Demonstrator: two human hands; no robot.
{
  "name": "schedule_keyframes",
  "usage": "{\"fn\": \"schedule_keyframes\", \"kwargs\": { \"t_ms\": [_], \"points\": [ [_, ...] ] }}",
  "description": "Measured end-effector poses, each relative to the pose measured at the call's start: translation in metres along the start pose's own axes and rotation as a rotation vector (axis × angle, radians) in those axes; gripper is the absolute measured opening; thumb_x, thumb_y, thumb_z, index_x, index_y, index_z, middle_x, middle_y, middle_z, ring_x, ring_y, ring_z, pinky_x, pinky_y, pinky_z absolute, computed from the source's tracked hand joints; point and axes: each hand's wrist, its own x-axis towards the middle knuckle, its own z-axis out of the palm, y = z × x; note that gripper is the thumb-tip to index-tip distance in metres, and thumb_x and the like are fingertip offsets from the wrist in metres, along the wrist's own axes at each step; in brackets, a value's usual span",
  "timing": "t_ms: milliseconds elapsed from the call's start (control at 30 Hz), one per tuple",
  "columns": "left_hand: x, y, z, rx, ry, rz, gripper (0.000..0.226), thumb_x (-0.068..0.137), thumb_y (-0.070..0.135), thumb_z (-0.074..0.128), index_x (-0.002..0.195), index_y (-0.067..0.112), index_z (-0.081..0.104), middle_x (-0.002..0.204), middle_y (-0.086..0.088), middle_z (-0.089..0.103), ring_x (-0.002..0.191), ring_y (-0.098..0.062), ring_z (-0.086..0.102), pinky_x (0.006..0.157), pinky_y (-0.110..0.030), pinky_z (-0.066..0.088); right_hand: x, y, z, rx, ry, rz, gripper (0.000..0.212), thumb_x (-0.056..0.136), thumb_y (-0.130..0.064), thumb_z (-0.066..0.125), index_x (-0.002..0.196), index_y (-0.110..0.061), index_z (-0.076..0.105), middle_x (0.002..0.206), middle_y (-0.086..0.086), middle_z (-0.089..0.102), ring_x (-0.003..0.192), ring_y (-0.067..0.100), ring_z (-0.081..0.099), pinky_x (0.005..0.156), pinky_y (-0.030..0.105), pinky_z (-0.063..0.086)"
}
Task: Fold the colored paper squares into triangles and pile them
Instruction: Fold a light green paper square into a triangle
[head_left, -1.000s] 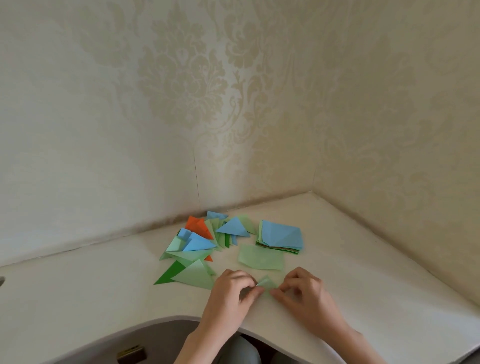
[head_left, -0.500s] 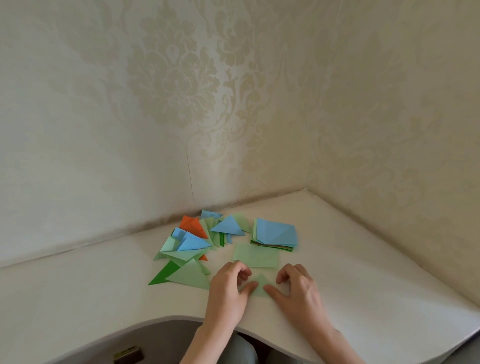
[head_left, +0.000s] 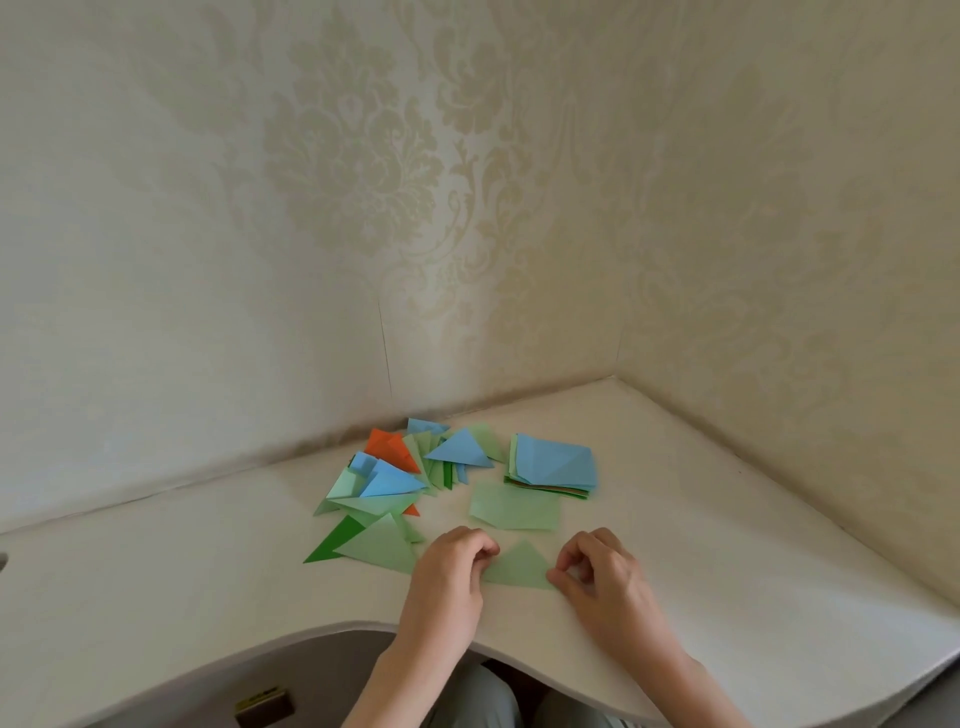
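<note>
A light green paper triangle (head_left: 519, 566) lies flat near the desk's front edge. My left hand (head_left: 449, 582) has curled fingers touching its left corner. My right hand (head_left: 602, 577) pinches its right corner between thumb and forefinger. Behind it lies a single light green square (head_left: 515, 505). A stack of unfolded squares (head_left: 553, 465), blue on top, sits further back. To the left spreads a loose pile of folded triangles (head_left: 395, 483) in green, blue and orange.
The white desk (head_left: 727, 545) fits into a wallpapered corner, with walls close behind and to the right. Its front edge curves inward around my lap (head_left: 478, 696). A small dark object (head_left: 262, 704) shows below the desk edge.
My hands have slid apart along the folded edge, uncovering the green triangle that they had been pressing at its middle.
</note>
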Motion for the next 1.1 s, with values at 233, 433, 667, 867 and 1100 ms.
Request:
{"fn": "schedule_keyframes", "kwargs": {
  "t_ms": [233,433,667,867,1100],
  "points": [
    [0.006,0.028,0.003,0.156,-0.101,-0.101,0.026,0.091,0.035,0.061,0.112,0.020,0.057,0.107,0.004,0.054,0.096,-0.013,0.052,0.081,-0.022,0.043,-0.001,0.001,0.003,-0.015,0.015,-0.011,0.043,0.074,-0.010,0.078,0.068,-0.038,0.046,0.082,-0.006,0.050,0.074,0.009,0.052,0.062,0.010,0.038],
    [0.007,0.030,0.004,0.090,-0.151,-0.178,0.025,0.091,0.027,0.063,0.115,0.022,0.058,0.103,0.007,0.059,0.096,-0.010,0.055,0.080,-0.017,0.041,-0.001,0.000,0.003,-0.021,0.018,-0.021,0.042,0.076,-0.012,0.077,0.069,-0.039,0.045,0.082,-0.008,0.049,0.070,0.009,0.051,0.062,0.012,0.039],
    [0.013,0.018,-0.017,0.016,-0.080,-0.141,0.020,0.093,0.017,0.060,0.111,0.025,0.063,0.089,0.016,0.058,0.074,0.002,0.053,0.064,-0.005,0.040,0.010,-0.016,0.003,0.033,0.101,-0.047,0.027,0.074,-0.011,0.078,0.077,-0.031,0.060,0.086,-0.013,0.056,0.076,0.008,0.054,0.065,0.006,0.038],
    [0.062,-0.020,-0.056,0.077,0.187,-0.150,0.021,0.090,0.006,0.060,0.107,0.015,0.068,0.092,0.005,0.067,0.078,-0.010,0.057,0.064,-0.011,0.034,0.040,-0.028,0.036,-0.126,0.162,-0.224,0.031,0.071,-0.007,0.072,0.101,-0.017,0.070,0.099,-0.002,0.068,0.093,0.020,0.063,0.082,0.032,0.052],
    [0.122,-0.043,-0.044,0.184,0.162,-0.184,0.015,0.089,0.018,0.064,0.104,0.018,0.066,0.087,0.001,0.070,0.086,-0.024,0.062,0.074,-0.035,0.046,0.054,-0.029,0.058,-0.448,0.154,-0.212,0.043,0.064,-0.060,0.057,0.092,-0.029,0.070,0.089,-0.012,0.068,0.081,0.014,0.064,0.064,0.027,0.051]
  ]
}}
